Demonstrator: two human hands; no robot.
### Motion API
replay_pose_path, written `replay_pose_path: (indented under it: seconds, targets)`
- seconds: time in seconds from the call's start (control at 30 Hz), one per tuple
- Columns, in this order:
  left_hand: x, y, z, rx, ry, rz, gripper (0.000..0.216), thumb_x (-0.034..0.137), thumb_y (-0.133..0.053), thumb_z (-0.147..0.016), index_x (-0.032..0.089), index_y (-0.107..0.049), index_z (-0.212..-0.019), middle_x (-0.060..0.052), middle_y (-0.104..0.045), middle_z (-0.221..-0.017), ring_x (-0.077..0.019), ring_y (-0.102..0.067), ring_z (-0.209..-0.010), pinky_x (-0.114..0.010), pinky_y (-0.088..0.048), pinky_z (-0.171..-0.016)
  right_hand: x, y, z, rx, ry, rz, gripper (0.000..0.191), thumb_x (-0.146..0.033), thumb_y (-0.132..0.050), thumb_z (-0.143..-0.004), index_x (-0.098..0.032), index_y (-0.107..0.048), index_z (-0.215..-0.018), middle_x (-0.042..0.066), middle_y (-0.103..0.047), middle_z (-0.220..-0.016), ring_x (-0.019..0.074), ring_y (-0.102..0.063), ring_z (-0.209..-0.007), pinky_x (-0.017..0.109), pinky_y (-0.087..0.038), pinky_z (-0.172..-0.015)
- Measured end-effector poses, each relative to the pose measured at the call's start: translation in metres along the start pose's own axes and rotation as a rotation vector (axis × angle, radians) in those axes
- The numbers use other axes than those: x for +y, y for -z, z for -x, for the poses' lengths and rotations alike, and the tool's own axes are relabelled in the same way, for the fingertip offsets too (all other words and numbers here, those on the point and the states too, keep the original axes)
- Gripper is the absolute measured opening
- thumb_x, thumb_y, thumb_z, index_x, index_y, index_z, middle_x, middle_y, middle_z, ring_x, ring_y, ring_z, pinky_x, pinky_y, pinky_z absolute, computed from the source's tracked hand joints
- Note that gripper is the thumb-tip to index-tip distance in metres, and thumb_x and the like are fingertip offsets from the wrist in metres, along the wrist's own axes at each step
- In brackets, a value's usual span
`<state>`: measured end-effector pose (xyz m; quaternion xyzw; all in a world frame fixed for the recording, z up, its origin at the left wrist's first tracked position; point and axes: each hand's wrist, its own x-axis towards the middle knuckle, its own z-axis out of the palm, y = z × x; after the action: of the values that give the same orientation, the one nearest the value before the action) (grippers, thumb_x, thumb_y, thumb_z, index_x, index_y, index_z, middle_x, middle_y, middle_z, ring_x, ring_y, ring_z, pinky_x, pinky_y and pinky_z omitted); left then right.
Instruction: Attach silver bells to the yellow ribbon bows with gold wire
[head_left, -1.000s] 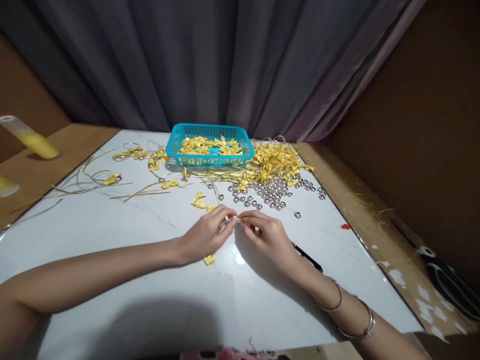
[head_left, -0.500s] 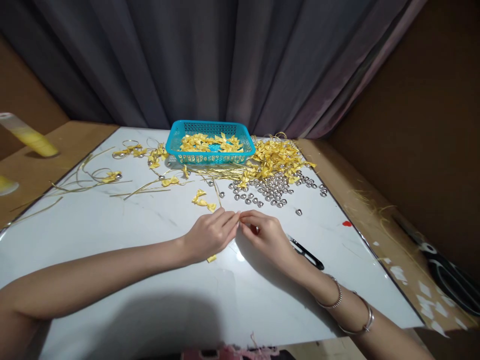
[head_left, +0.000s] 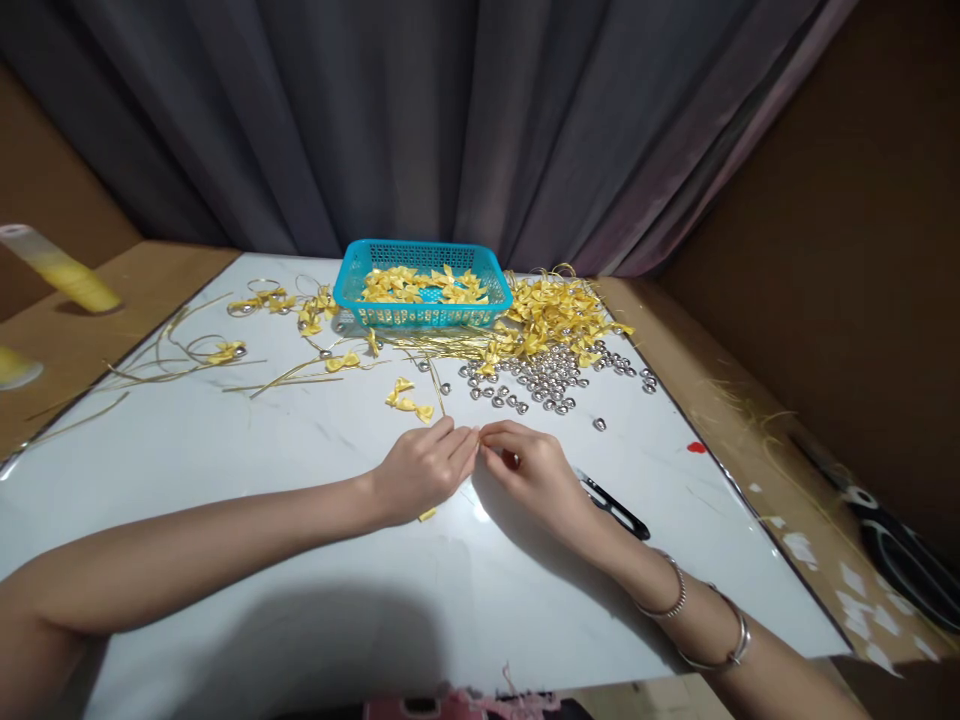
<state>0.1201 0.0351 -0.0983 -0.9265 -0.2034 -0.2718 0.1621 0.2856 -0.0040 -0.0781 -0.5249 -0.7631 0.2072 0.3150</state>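
1. Pinching at the centre of the frame, the left hand (head_left: 426, 468) and right hand (head_left: 534, 472) met tip to tip over a white bench (head_left: 570, 620).
2. The small yellowish piece (head_left: 479, 442) lay between their fingertips, nearly all hidden; its shape could not be told.
3. The left hand's fingers were pressed together, knuckles up; the right hand's thumb and forefinger closed at the tips, leaving a gap behind them.
4. A gold cord (head_left: 437, 383) ran down to the left hand's upper edge; whether it was gripped could not be told.
5. A yellow ribbon end (head_left: 427, 514) showed just below that hand, and yellow bows (head_left: 406, 403) lay just above it.
6. Silver beads (head_left: 549, 378) and a heap of bows (head_left: 551, 312) spread above the right hand, beside a blue basket (head_left: 424, 314) at upper centre.
7. Black snips (head_left: 616, 508) lay near the right wrist.
8. Any lettering on the scissors (head_left: 911, 565) at lower right or the yellow spool (head_left: 71, 280) at upper left was too indistinct to read.
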Motion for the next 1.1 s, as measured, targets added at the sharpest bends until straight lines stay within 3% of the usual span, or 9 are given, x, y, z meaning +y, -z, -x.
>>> replay_pose_path:
  seconds: [0.3, 0.53, 0.77, 0.97, 1.1]
  targets:
    - [-0.0021, -0.0001, 0.0013, -0.002, -0.073, -0.007, 0.021, 0.012, -0.039, -0.091, 0.005, -0.059, -0.094, -0.010, -0.063, -0.071, -0.0201, -0.057, -0.065, -0.028, -0.043, -0.048, 0.0005, -0.0001, 0.0000, 0.003, -0.014, 0.004, 0.021, -0.005, -0.048, -0.080, -0.016, -0.066, -0.075, 0.006, -0.069, -0.087, 0.0170, -0.063, -0.078, 0.027, -0.050, -0.069]
    - [-0.0037, -0.0004, -0.0003, -0.017, -0.049, 0.053, 0.022, 0.013, -0.040, -0.091, 0.010, -0.059, -0.081, -0.006, -0.061, -0.065, -0.0183, -0.054, -0.063, -0.029, -0.044, -0.054, 0.0011, 0.0037, -0.0013, 0.018, -0.056, 0.020, 0.018, -0.008, -0.050, -0.079, -0.016, -0.067, -0.080, 0.006, -0.069, -0.088, 0.0159, -0.062, -0.072, 0.026, -0.047, -0.062]
    - [-0.0050, 0.0023, -0.0032, -0.077, 0.076, 0.273, 0.025, 0.014, -0.037, -0.091, 0.013, -0.059, -0.080, -0.006, -0.062, -0.068, -0.0163, -0.053, -0.065, -0.028, -0.047, -0.061, 0.0006, 0.0075, -0.0032, 0.021, -0.065, -0.022, 0.017, -0.006, -0.052, -0.077, -0.017, -0.065, -0.076, 0.004, -0.068, -0.084, 0.0132, -0.059, -0.064, 0.024, -0.045, -0.058]
    - [-0.0051, -0.0004, -0.0015, -0.043, 0.174, 0.432, 0.021, 0.016, -0.039, -0.090, 0.014, -0.059, -0.082, -0.006, -0.063, -0.071, -0.0167, -0.055, -0.069, -0.028, -0.047, -0.064, 0.0039, 0.0089, -0.0039, 0.015, -0.074, -0.037, 0.015, -0.008, -0.052, -0.076, -0.018, -0.064, -0.077, 0.004, -0.067, -0.086, 0.0143, -0.059, -0.069, 0.025, -0.045, -0.059]
    - [-0.0052, -0.0008, -0.0021, -0.040, 0.265, 0.535, 0.018, 0.016, -0.043, -0.088, 0.014, -0.059, -0.081, -0.005, -0.063, -0.071, -0.0162, -0.055, -0.069, -0.028, -0.047, -0.066, 0.0022, 0.0095, -0.0005, 0.089, -0.020, 0.018, 0.012, -0.012, -0.052, -0.077, -0.019, -0.060, -0.082, 0.006, -0.063, -0.095, 0.0155, -0.059, -0.075, 0.025, -0.045, -0.061]
